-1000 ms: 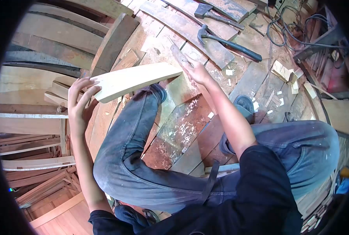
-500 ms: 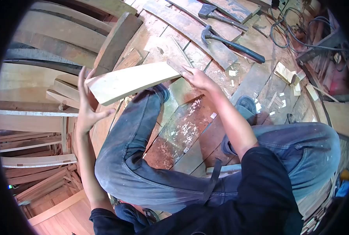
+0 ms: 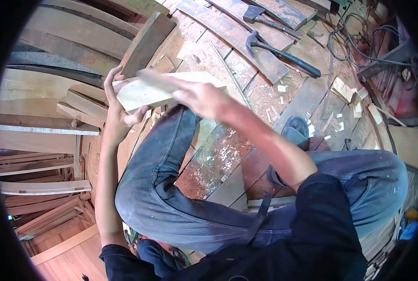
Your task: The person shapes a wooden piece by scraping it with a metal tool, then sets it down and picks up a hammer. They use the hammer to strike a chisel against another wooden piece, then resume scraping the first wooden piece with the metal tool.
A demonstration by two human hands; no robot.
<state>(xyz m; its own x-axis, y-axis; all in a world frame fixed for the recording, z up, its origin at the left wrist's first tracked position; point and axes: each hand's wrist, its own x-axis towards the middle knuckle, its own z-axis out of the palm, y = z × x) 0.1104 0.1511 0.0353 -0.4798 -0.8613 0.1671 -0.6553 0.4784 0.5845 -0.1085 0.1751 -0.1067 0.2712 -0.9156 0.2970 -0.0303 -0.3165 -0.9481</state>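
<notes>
My left hand grips the near left end of a pale, slightly curved wooden block, with the thumb below and the fingers along its far edge. The block lies above my left knee. Over the block, my right hand is closed around a thin, flat grey-brown piece. That piece is blurred and reaches across the block's top face towards my left hand. What it is exactly cannot be made out.
A hammer and a hatchet lie on boards at the top. Wood offcuts and cables are at the right. Curved planks are stacked at the left. Chips and dust cover the plank floor.
My right hand has moved left from the block's far end to over its top face, carrying the flat piece. My left hand and the block have shifted slightly right and up.
</notes>
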